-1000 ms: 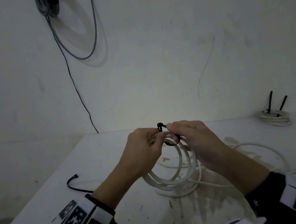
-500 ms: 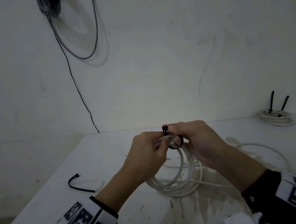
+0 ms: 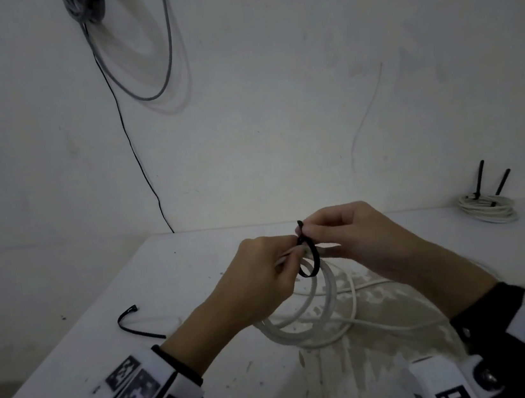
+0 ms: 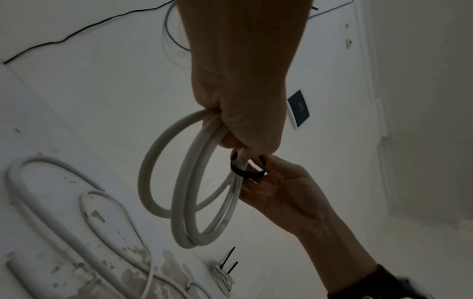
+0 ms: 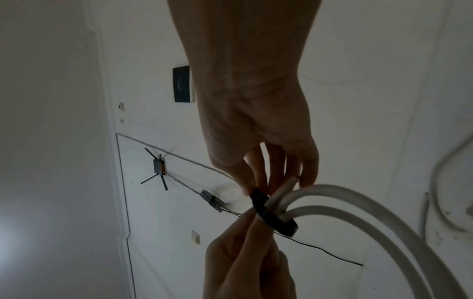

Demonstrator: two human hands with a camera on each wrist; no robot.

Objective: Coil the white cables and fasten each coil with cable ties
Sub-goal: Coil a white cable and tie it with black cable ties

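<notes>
I hold a white cable coil [image 3: 322, 311] [image 4: 184, 194] [image 5: 358, 204] upright over the white table [image 3: 196, 267]. My left hand [image 3: 264, 272] [image 4: 238, 113] grips the top of the coil's loops. A black cable tie [image 3: 311, 259] [image 4: 245, 172] [image 5: 274, 214] is looped loosely around the strands there. My right hand [image 3: 342, 235] [image 5: 261, 161] pinches the tie's upper end with thumb and fingertips. The cable's loose tail [image 3: 387, 319] trails across the table to the right.
A spare black cable tie [image 3: 134, 322] lies on the table at the left. A tied white coil [image 3: 487, 207] [image 4: 222, 279] with two ties sticking up sits at the far right. Grey and black cables [image 3: 136, 65] hang on the wall behind.
My right hand has risen and drawn the tie's end upward, and the tie's loop now hangs lower around the strands. The left hand stays on the coil.
</notes>
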